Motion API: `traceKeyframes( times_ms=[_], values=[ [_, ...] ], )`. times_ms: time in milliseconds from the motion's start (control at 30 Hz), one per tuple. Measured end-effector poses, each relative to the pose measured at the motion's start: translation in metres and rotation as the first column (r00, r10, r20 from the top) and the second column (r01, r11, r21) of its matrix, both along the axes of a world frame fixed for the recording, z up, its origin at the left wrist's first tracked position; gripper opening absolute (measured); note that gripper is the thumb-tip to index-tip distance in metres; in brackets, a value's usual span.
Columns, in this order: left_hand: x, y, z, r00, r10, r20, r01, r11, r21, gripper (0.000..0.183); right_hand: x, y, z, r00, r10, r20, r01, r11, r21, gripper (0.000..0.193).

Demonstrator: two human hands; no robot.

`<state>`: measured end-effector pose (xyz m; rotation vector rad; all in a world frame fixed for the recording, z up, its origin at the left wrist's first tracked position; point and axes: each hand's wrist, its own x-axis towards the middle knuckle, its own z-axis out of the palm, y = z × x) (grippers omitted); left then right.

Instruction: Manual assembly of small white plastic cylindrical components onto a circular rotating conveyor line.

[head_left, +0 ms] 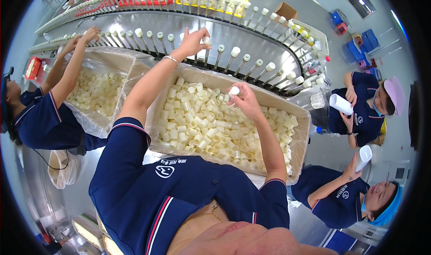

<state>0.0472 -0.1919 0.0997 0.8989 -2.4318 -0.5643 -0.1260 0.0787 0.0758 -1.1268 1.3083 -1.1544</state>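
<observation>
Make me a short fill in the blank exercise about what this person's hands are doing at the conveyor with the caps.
1. The left hand sets a white cap on a ____ of the conveyor.
2. The right hand holds one cap above the ____.
3. The box is lined with clear ____.
4. The left wrist wears a ____.

Missing words: peg; box; plastic; bracelet

place: factory packing line | signs: curved steel conveyor of pegs (251, 66) | lined bins of cream plastic caps (211, 125) | uniformed workers (45, 120)
</observation>
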Motion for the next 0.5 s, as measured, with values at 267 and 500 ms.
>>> traceKeyframes(
  times_ms=[267,500],
  values=[
    [-0.065,0.009,0.028,0.888,-0.132,0.440,0.228,0.958,-0.172,0.044,-0.034,-0.028,0.024,0.988,-0.150,0.039,0.154,0.973,-0.171,0.032],
    [-0.131,0.038,-0.001,0.613,0.099,0.784,0.444,0.778,-0.445,0.034,-0.024,-0.050,0.053,0.991,-0.135,-0.004,0.130,0.960,-0.249,0.031]
  ],
)
